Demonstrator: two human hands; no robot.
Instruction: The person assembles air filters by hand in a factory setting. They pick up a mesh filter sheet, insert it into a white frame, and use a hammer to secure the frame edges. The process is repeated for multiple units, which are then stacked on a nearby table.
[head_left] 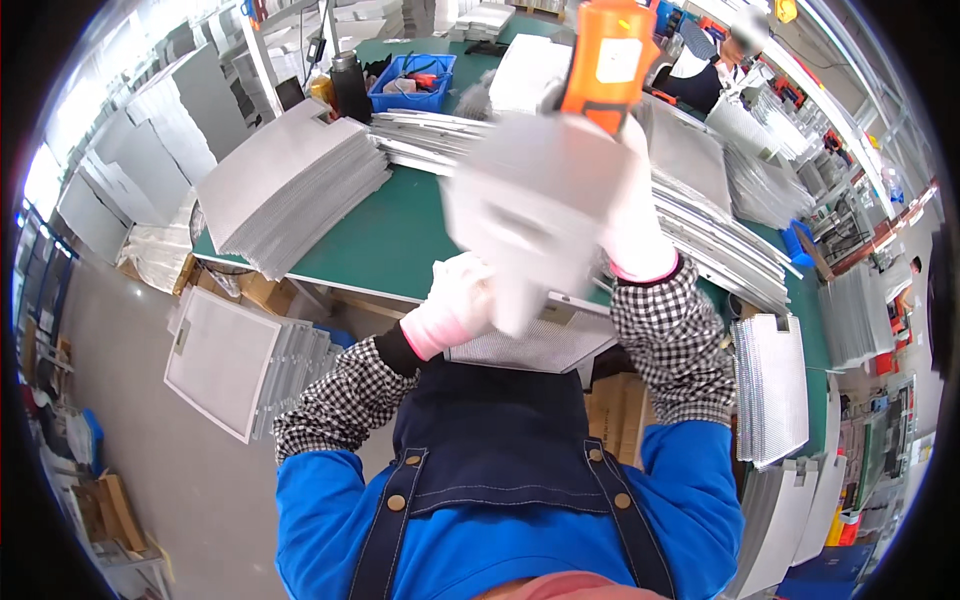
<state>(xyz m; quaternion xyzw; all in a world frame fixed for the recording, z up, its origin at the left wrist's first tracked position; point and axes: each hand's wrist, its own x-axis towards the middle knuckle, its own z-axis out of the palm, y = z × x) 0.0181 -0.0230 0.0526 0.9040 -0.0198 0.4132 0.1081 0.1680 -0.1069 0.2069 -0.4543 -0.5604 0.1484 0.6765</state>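
Note:
A cordless power tool (535, 190), with a pale grey body, orange-and-black end and tapered nose, is close up and blurred in the middle of the view. My right hand (640, 225), in a white glove with a pink cuff, is wrapped round it; the body hides most of the fingers. My left hand (458, 305), gloved the same way, is closed beside the nose at the table's near edge. What its fingers hold is hidden. Below both hands, a grey mesh panel (530, 345) with a metal frame lies against my apron, partly covered by the tool.
Stacked mesh panels (290, 175) stand left on the green table (365, 240). Frame strips (720, 245) and more panels (685, 150) lie right. A blue bin (413, 85) and dark bottle (349, 88) are at the back. Panels (225, 350) lean lower left; a co-worker (700, 65) is far right.

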